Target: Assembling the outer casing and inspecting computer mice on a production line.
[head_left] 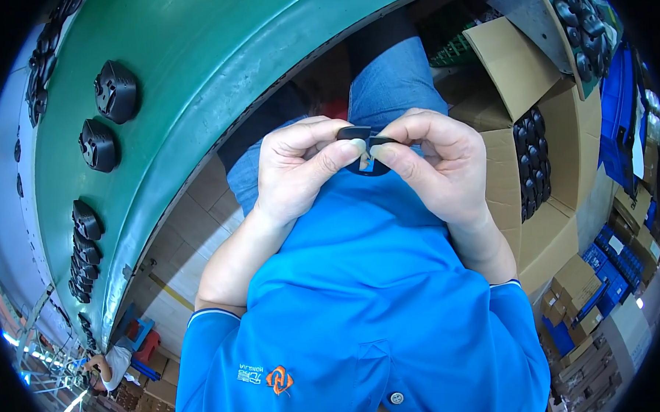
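Observation:
A small black plastic part (353,133) with a gap in its middle is held up in front of my blue shirt. Thumb and fingers of my left hand (295,163) pinch its left side. My right hand (446,160) grips the right side in the same way, thumb toward me. Fingertips cover much of the part, so its full shape and whether it is one piece or two cannot be made out. To the left, black plastic housings (116,91) lie spaced out on a green conveyor belt (184,80), with more bunched nearer its lower end.
An open cardboard box (499,162) stands at my right, with rows of black parts (533,164) inside. Past it are a board of black parts (587,29) and blue bins (621,120). The belt's raised edge curves beside my legs. Another person (116,366) is at the far lower left.

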The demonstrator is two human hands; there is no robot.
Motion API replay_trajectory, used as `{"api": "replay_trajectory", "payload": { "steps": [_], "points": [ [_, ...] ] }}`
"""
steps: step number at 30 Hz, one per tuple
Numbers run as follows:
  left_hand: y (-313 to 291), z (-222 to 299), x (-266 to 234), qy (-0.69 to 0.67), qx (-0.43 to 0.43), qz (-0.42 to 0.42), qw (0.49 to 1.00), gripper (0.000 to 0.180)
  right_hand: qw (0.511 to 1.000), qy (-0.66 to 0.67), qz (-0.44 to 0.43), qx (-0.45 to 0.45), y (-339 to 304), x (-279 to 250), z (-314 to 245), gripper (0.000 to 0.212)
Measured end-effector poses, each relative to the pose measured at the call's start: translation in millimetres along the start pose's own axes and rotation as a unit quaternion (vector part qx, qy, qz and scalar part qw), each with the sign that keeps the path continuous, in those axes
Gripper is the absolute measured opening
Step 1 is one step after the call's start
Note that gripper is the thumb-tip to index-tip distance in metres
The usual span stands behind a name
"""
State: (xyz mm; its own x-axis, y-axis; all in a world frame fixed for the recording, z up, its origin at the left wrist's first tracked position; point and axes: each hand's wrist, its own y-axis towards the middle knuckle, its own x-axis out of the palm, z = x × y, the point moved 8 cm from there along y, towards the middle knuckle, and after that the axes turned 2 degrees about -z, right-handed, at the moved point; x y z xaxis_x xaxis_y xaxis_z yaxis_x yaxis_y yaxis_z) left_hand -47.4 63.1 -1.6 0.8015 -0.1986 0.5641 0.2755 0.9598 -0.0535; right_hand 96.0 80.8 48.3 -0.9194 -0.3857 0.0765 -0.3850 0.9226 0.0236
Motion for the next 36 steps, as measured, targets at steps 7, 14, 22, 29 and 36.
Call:
{"api": "replay_trajectory", "payload": {
  "steps": [7, 14, 22, 29, 36],
  "points": [
    [1, 2, 3, -0.004, 0.006, -0.013, 1.0, 0.018, 0.999, 0.025, 0.038, 0.017, -2, -4, 5, 0.01],
    [-3, 1, 1, 0.024, 0.005, -0.016, 1.0, 0.018, 0.999, 0.02, 0.032, 0.026, -5, -3, 6, 0.01],
    [-4, 3, 3, 0.032, -0.004, 0.008, 0.999, 0.019, 0.999, -0.005, 0.047, 0.002, -8, -3, 3, 0.01],
    [-4, 2, 2, 0.008, -0.002, 0.018, 1.0, 0.02, 0.999, -0.034, 0.021, -0.036, -9, 1, -3, 0.01],
    [-4, 3, 1, 0.012, 0.0, 0.0, 1.0, 0.02, 0.999, 0.001, 0.052, 0.008, -10, -1, 4, 0.01]
  ]
}}
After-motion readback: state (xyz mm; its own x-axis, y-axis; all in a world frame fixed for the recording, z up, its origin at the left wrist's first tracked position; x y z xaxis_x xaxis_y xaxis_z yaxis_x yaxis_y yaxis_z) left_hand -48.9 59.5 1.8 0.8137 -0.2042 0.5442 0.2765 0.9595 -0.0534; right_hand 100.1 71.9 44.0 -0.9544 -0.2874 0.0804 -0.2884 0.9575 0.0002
